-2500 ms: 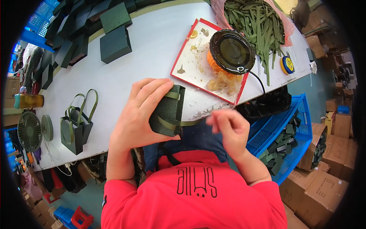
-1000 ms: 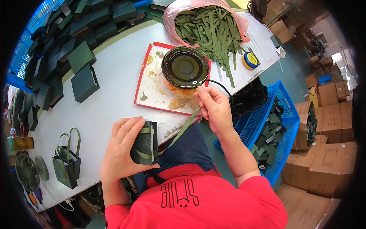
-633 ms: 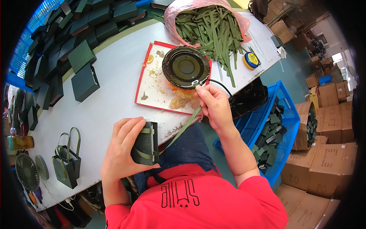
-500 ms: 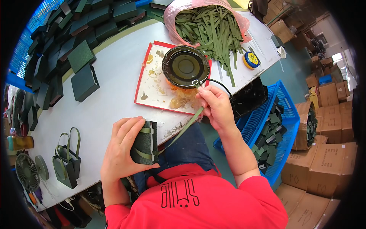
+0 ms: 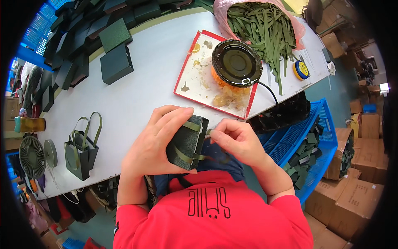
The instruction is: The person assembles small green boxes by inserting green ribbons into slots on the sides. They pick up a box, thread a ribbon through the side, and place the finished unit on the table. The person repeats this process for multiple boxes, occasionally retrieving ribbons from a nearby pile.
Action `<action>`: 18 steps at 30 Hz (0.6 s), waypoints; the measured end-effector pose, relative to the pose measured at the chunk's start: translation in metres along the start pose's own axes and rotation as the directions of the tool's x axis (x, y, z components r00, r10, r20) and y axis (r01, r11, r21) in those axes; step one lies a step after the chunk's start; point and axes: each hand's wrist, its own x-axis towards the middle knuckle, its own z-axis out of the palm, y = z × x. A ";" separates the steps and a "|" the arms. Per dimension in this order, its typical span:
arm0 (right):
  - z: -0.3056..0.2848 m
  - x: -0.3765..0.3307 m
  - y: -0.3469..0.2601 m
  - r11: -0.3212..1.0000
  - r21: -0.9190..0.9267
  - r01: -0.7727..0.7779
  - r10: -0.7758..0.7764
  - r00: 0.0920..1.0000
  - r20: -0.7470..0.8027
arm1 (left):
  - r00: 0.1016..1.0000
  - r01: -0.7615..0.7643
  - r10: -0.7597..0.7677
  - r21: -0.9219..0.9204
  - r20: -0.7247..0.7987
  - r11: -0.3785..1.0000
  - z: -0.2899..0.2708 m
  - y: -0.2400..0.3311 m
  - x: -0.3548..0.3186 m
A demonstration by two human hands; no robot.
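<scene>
My left hand (image 5: pixel 147 145) is wrapped round a small dark green box (image 5: pixel 185 139), holding it tilted above my lap at the table's front edge. A flat olive-green ribbon (image 5: pixel 182 156) runs across the box face and over its side. Close by the box's right edge, my right hand (image 5: pixel 240 141) pinches a ribbon end between thumb and fingers; only a bit of that end shows. Beyond both hands stands a round dark pan (image 5: pixel 237 62) with glossy amber liquid, on a red-rimmed white tray (image 5: pixel 191 93) streaked with yellowish residue.
A pink plastic bag (image 5: pixel 224 18) spills green ribbons at the back right. Stacked dark boxes (image 5: pixel 117 64) fill the far left. A finished-looking bag with ribbon handles (image 5: pixel 78 159) stands beside a fan (image 5: pixel 33 157). A blue crate (image 5: pixel 329 141) holds green pieces at right.
My right hand has moved from the pan's rim down to the box's right side with the ribbon end. The view has shifted left; my left hand still holds the box.
</scene>
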 end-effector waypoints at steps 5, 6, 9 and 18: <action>0.001 0.008 0.008 0.998 -0.040 -0.047 0.047 0.999 -0.007 | 1.000 -0.031 0.031 -0.017 -0.006 0.999 0.001 0.000 -0.001; 0.002 0.009 0.008 0.998 -0.035 -0.049 0.049 0.999 -0.009 | 0.999 -0.036 0.036 -0.016 -0.009 0.999 0.001 0.000 -0.001; 0.004 0.011 0.009 0.999 -0.018 -0.038 0.038 0.999 -0.003 | 0.999 -0.050 0.050 -0.013 -0.012 0.999 0.001 0.000 0.000; -0.001 0.014 0.009 0.982 -0.149 -0.116 0.119 0.993 0.013 | 0.998 -0.062 0.061 0.054 0.015 0.997 0.000 0.005 0.003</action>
